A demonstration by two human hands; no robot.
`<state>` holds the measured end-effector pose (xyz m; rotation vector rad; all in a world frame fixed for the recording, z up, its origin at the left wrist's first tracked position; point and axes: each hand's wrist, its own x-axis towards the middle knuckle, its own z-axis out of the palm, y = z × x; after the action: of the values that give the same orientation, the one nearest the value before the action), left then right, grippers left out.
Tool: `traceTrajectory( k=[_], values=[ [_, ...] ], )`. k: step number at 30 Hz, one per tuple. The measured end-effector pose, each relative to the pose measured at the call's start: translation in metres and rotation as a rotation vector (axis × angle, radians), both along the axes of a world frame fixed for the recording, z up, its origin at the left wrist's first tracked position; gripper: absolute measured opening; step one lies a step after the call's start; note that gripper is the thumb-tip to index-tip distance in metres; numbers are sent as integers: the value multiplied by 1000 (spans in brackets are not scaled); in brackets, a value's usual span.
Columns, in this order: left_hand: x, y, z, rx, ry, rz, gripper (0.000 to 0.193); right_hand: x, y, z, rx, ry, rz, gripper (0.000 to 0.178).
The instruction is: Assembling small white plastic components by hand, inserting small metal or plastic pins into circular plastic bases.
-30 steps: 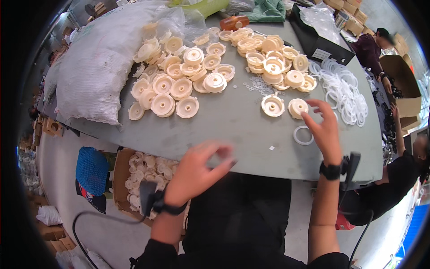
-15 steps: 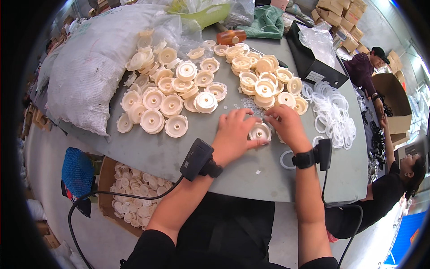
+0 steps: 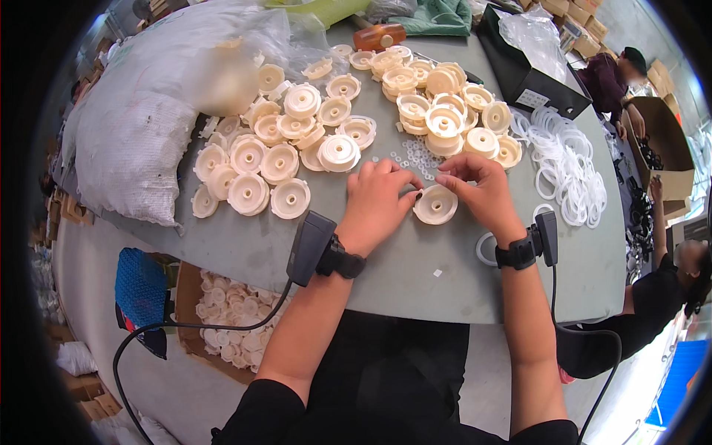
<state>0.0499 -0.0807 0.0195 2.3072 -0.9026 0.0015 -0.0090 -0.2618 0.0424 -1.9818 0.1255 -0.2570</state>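
Observation:
A round cream plastic part point(image 3: 436, 208) with a raised rim and a central hole lies on the table between my hands. My left hand point(image 3: 377, 204) is at its left rim, thumb and index finger closed on the edge. Just above its right side is my right hand point(image 3: 483, 194), thumb and index finger pinched together; whatever is between them is too small to make out. Small translucent washers point(image 3: 417, 156) lie scattered beyond my fingertips. Piles of similar cream parts stand at the left point(image 3: 280, 162) and at the far right point(image 3: 445, 119).
Large white rings point(image 3: 567, 174) are heaped at the right, below a black box point(image 3: 523, 70). An orange mallet head point(image 3: 379, 36) lies at the back. A white sack point(image 3: 137, 141) fills the left side. A carton of parts point(image 3: 189, 311) stands below. Two people are at the right.
My left thumb and index finger have gone from spanning the cream part to its left rim, leaving its face exposed. My right hand remains pinched close above it.

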Motion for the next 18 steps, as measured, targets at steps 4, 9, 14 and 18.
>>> traceTrajectory(
  k=[4, 9, 14, 18],
  values=[
    [0, 2, 2, 23, 65, -28, 16, -2, -8, 4, -145, 52, 103, 15],
    [0, 0, -2, -17, 43, -44, 18, -7, -19, 4, -258, -8, 145, 16],
    [-7, -5, 3, 31, -67, -80, 27, -6, -20, 2, -235, -106, 67, 15],
    [-2, -6, -2, -73, -163, -47, 13, -2, -15, -2, -4, -108, 98, 15]
  ],
)
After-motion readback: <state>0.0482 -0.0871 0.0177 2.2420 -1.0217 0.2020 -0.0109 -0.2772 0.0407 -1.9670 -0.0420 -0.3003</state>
